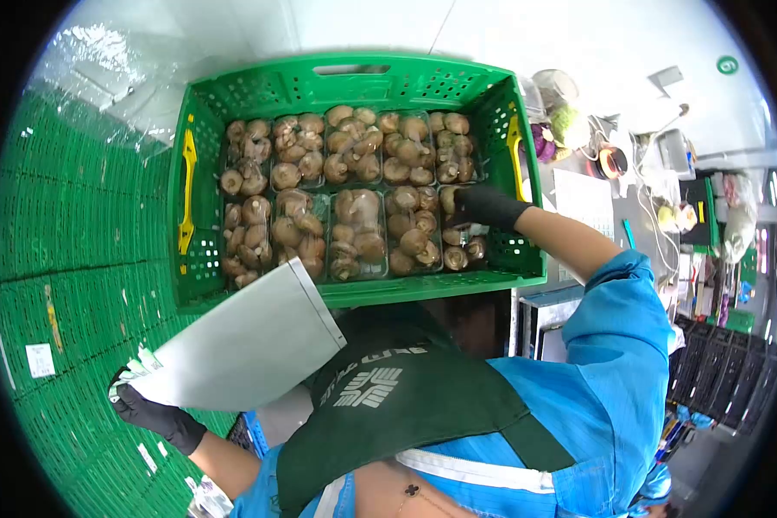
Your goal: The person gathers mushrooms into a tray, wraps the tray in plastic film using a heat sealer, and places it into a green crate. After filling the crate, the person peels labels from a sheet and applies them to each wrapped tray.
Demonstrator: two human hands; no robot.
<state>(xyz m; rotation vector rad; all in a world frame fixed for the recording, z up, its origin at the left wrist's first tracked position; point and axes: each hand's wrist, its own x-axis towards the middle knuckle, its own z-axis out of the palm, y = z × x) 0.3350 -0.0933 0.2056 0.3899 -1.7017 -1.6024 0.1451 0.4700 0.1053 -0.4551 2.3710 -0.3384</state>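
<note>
My left hand (153, 416), in a black glove, is closed on the edge of a large white sheet (246, 350). Small green-and-white labels (138, 367) show at that edge beside my fingers. The sheet hangs across the near left corner of a green crate (363, 298). Inside the crate stand two rows of clear packs of brown mushrooms (358, 226). My right hand (490, 207), also black-gloved, reaches in over the right end and lies on the rightmost near mushroom pack (464, 253). Its fingers appear stretched out over the pack, partly hiding it.
Stacked green crates (78, 242) fill the left side. At right, a worktop (630, 207) holds a paper sheet (584, 207), a tape roll (611, 161), cables and vegetables. Black crates (721, 371) stand further right.
</note>
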